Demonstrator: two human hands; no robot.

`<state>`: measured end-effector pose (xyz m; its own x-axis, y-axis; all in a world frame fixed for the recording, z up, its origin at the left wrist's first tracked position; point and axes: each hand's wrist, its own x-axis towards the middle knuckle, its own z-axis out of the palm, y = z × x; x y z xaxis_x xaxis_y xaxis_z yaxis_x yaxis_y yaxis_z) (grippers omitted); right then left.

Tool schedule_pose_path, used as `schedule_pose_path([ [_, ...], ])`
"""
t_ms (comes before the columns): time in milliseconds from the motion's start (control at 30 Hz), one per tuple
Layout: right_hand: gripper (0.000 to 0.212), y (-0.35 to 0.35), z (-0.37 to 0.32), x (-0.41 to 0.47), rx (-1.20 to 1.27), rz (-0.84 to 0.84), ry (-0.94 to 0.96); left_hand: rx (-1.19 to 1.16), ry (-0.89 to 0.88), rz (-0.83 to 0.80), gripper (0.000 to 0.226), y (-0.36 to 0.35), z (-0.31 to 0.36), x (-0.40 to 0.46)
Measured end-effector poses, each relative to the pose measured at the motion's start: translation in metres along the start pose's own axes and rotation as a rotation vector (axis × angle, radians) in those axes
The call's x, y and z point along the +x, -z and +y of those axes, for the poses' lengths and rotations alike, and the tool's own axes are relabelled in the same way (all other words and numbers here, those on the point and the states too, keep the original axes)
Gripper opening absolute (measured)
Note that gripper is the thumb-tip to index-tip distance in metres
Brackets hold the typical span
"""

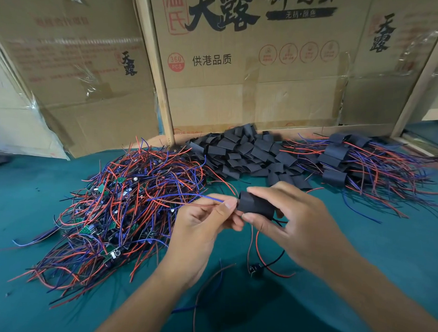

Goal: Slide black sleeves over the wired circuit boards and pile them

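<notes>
Head view. I am watching the right hand (pixel 293 218) pinching a black sleeve (pixel 257 204) between thumb and fingers, held level above the green worktop (pixel 26 184), its open end turned toward the left hand (pixel 206 222). The left grip is clenching on thin blue and red wires (pixel 187 198) right at that mouth, probably so the leads are guiding the board in. I cannot tell whether the board is already inside. More wires are hanging from the sleeve's far end, down to a small dark part (pixel 255 269) lying on the worktop.

Unsleeved boards (pixel 117 212) are lying tangled to the left, near the feeding hand. Loose sleeves (pixel 248 154) are sitting heaped behind, against the cardboard (pixel 241 67). Finished pieces (pixel 349 160) are piling at the right rear, on the right hand's side, handy for dropping this one.
</notes>
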<state>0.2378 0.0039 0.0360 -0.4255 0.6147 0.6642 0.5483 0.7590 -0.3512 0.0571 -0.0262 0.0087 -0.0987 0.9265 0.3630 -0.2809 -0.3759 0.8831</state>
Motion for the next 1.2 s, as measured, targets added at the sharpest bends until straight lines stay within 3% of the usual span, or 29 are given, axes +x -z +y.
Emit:
schedule_pose_path([
  [233,0.019,0.001,-0.001,0.002,0.284,-0.075,-0.192,0.094,-0.046,0.012,0.023,0.001,-0.003,0.001],
  [367,0.01,0.006,0.0,0.006,0.738,-0.201,-0.443,0.106,-0.048,0.036,0.023,0.002,-0.002,0.001],
  [467,0.015,0.007,0.002,0.006,0.904,-0.192,-0.549,0.084,-0.039,0.033,0.021,0.0,-0.001,0.001],
  [700,0.003,0.002,-0.005,0.006,0.849,-0.106,-0.525,-0.125,0.196,-0.034,0.014,-0.011,-0.002,-0.004],
  [800,0.008,0.0,-0.009,0.005,0.865,-0.137,-0.531,-0.118,0.181,-0.023,0.024,-0.011,-0.002,-0.004],
  [967,0.014,0.01,-0.002,0.005,0.861,-0.393,-0.562,-0.152,0.145,-0.011,0.018,-0.003,0.002,0.001],
  [1033,0.004,0.01,-0.002,0.004,0.853,-0.397,-0.549,-0.138,0.137,-0.026,0.022,-0.002,0.003,0.001],
  [1200,0.009,0.009,-0.004,0.005,0.888,-0.344,-0.547,-0.066,0.14,-0.03,0.025,-0.005,0.005,-0.001],
])
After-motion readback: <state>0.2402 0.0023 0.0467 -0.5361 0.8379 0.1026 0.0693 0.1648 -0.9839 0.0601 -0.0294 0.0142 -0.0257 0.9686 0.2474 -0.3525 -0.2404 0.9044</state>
